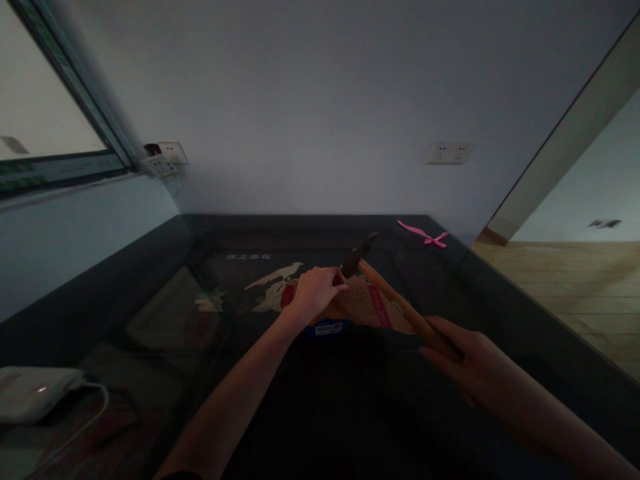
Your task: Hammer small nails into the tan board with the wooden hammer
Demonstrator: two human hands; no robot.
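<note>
My right hand (457,357) is closed round the wooden handle of a hammer (395,293). The hammer slants up and left, its dark head close to my left fingertips. My left hand (317,293) is closed in a pinch just left of the hammer head; whatever it pinches is too small and dark to make out. Under the left hand and hammer lies a packet (357,300) with a brown, grainy-looking surface and red bands. A blue piece (329,327) with a white label shows at its near edge.
The dark glossy tabletop (350,413) carries a printed bird design and white characters. A pink ribbon (427,235) lies at the far right. On the left sits a white device (40,393) with a cable. Wall sockets (450,153) are behind the table.
</note>
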